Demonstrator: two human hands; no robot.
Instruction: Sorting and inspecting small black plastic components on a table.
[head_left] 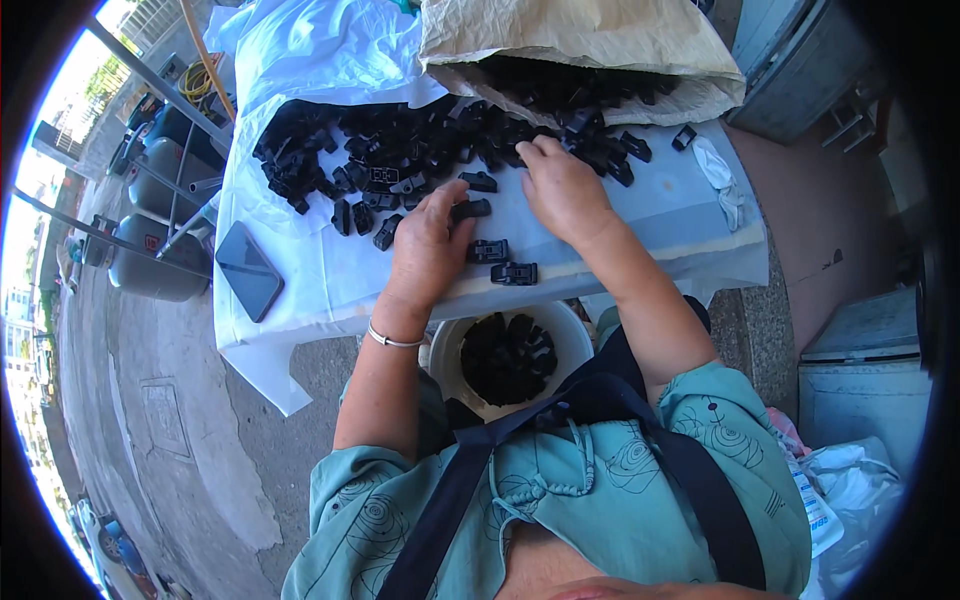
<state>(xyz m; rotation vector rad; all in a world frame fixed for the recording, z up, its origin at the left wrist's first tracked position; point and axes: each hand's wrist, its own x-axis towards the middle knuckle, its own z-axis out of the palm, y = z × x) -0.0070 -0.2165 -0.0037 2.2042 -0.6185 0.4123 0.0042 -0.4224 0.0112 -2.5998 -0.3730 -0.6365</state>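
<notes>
Pinching a black plastic clip (470,210), left hand (428,245) sits at counter (680,200) centre. Right hand (562,188), fingers loose and holding nothing, touches the clip pile (400,150) at 12 o'clock. White bucket (572,325) of clips at 6 o'clock.

Your left hand (430,245) covers part of the black clip (470,210) under its fingers, so you can't tell the grip. The sack (580,45) hides its parts deeper inside, and the top edge cuts it off.

Sunlit concrete floor (190,400), white-covered table (330,280), grey gas cylinders (150,265) alongside
</notes>
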